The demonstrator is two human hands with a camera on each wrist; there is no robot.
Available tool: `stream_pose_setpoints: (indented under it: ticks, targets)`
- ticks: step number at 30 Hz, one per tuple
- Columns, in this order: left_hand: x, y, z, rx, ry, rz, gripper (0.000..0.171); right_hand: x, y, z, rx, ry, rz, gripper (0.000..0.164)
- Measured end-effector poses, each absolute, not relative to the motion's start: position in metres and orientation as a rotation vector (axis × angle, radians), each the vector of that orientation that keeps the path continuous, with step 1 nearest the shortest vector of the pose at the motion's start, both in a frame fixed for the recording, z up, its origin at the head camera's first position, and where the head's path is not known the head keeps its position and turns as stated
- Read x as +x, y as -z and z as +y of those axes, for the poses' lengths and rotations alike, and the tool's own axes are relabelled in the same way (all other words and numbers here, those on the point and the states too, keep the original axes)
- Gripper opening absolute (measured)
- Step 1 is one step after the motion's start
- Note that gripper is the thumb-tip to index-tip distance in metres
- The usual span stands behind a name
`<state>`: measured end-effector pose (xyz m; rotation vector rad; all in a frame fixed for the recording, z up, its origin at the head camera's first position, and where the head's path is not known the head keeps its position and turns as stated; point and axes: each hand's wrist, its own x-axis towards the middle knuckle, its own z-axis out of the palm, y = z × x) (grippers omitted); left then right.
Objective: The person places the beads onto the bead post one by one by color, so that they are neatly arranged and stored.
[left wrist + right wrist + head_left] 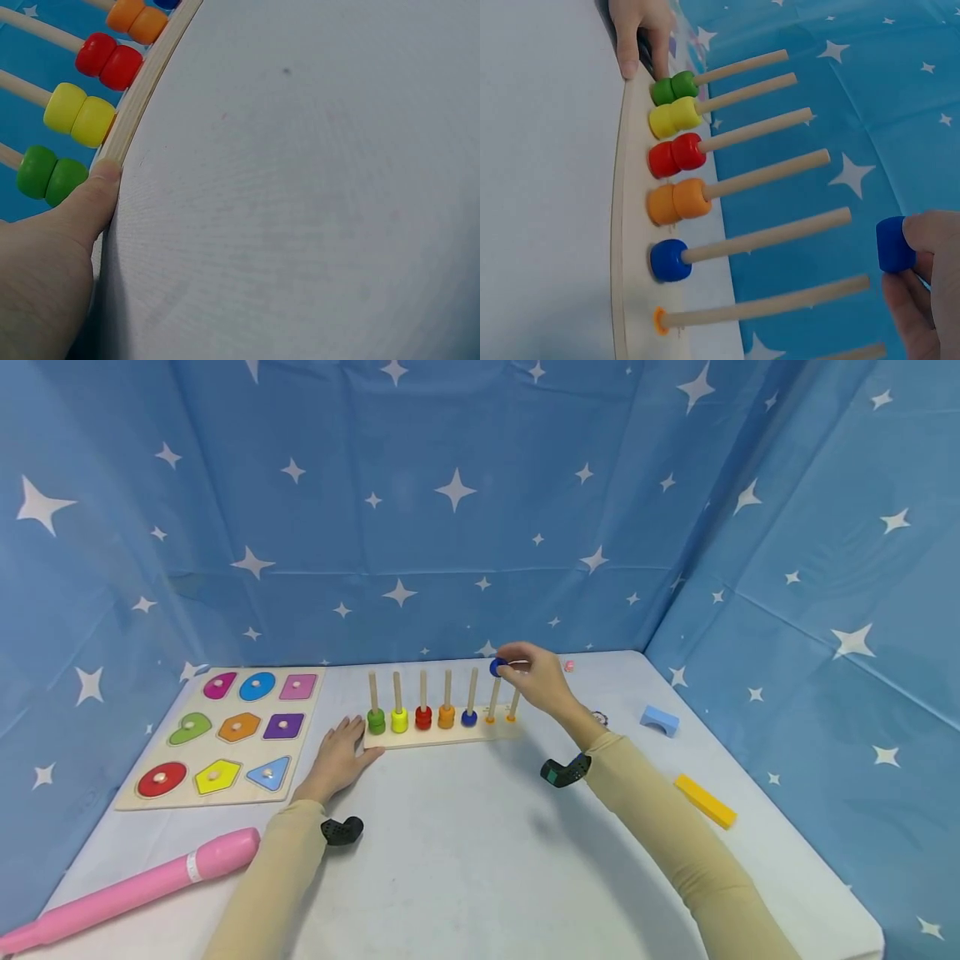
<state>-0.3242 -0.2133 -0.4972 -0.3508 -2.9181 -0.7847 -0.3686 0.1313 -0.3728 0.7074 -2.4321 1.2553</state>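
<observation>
A wooden peg board [450, 737] carries a row of upright pegs. Two beads each of green [673, 88], yellow [673, 118], red [676, 154] and orange [679, 201] sit on the first pegs, and one blue bead [670, 260] on the fifth. My right hand [536, 677] pinches another blue bead [895, 244] between thumb and fingers, level with the tops of the bare pegs [765, 306]. At the board's left end, my left hand [341, 760] holds the corner, thumb [105, 176] along the front edge and fingers at the end beside the green beads.
To the left lies a shape puzzle board [258, 752] with knobbed pieces. A pink inflatable stick [135, 889] is at the near left. On the right are a blue arch block [660, 720] and a yellow block [705, 802]. Starry blue curtains [450, 568] enclose the white table [465, 860].
</observation>
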Motion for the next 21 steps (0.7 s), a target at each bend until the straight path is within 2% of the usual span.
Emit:
stream_pose_setpoints:
  ticks: [21]
  targets:
    - [-0.323, 0.496, -0.213, -0.344, 0.783, -2.907, 0.072, -0.382, 0.375, 0.095, 0.740, -1.123, -2.479, 0.023]
